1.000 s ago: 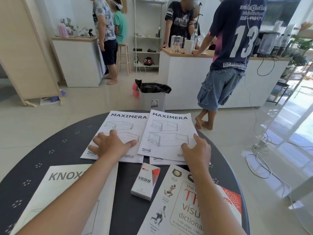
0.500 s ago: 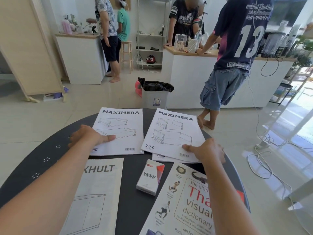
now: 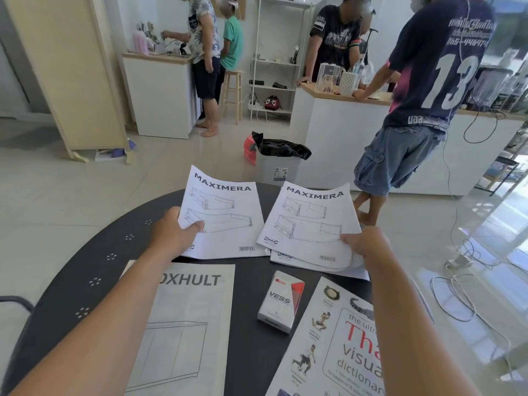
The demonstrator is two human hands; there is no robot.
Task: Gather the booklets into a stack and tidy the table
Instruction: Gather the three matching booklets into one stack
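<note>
Booklets: two MAXIMERA ones at the far side of the table (image 3: 85,267). Your left hand (image 3: 171,238) pinches the left booklet (image 3: 225,218) by its left edge; your right hand (image 3: 368,244) pinches the right booklet (image 3: 311,224), lifted off another sheet beneath. Gathering has started. Next, lay one on the other, then add the big booklet (image 3: 185,324). Box (image 3: 281,301) and dictionary (image 3: 343,338) sit nearer you.
</note>
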